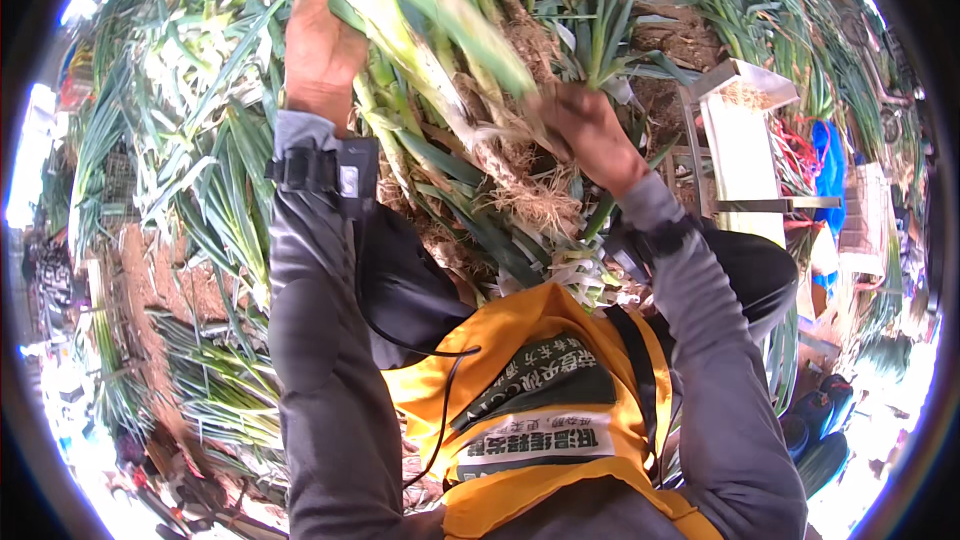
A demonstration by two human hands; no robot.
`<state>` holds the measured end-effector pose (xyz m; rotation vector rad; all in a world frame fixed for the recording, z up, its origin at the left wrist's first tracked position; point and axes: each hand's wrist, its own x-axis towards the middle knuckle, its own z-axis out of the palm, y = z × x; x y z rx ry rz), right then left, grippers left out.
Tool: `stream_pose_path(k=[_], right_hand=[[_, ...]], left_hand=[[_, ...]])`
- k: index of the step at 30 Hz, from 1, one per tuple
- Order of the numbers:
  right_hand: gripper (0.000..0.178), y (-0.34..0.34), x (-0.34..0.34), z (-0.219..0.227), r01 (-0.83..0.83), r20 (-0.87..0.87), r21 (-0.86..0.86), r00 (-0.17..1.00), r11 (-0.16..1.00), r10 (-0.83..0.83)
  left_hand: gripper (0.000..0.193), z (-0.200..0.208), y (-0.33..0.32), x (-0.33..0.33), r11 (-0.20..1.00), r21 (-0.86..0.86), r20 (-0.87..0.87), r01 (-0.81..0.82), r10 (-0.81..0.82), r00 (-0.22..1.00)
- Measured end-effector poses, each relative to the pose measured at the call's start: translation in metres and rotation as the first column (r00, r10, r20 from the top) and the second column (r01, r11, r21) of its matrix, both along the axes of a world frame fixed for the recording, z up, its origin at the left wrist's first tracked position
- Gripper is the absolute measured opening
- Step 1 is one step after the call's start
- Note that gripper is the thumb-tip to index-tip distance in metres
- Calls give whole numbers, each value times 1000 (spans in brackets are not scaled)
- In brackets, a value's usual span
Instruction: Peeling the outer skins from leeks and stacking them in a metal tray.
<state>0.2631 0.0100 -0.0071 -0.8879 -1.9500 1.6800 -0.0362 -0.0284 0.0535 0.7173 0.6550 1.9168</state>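
A: State the grip of each hand.

B: The left hand (318, 45) is wrapped around the upper stalks of the bundle of long green-and-white leeks with soil-caked roots (455, 90); the fingers curl behind the leaves, out of sight. The right hand (590, 130) is closed on the pale lower shanks just above the tangled straw-coloured roots (535, 202) (individual fingers are blurred, so how tight the grip is I cannot tell).

A: Location of the bundle?

B: Held between both hands, raised over the lap, above the orange vest (530, 400).

A: Failure modes?

B: Judged from the grip: the stalks are many and loose, so outer ones may slide free and fall into the heaped green leeks on the ground (210, 190). Root soil may shed onto the vest and the grey sleeves (320, 340). A swing to the right risks striking the white metal stand (745, 140) nearby. Bending the shanks sharply may snap them.
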Motion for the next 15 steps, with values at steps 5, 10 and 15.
stream_pose_path(k=[5, 10, 15], right_hand=[[17, -28, 37, -97, -66, -6, 683, 995, 728, 96], [26, -69, 55, -168, -129, 281, 570, 959, 812, -44], [45, -90, 55, -111, -149, 221, 481, 974, 864, 45]], left_hand=[[38, -6, 8, -47, 980, 5, 31, -201, 200, 979], [36, -36, 13, -59, 936, -62, -37, -348, 346, 938], [42, -31, 15, -63, 907, -173, -114, -384, 369, 922]])
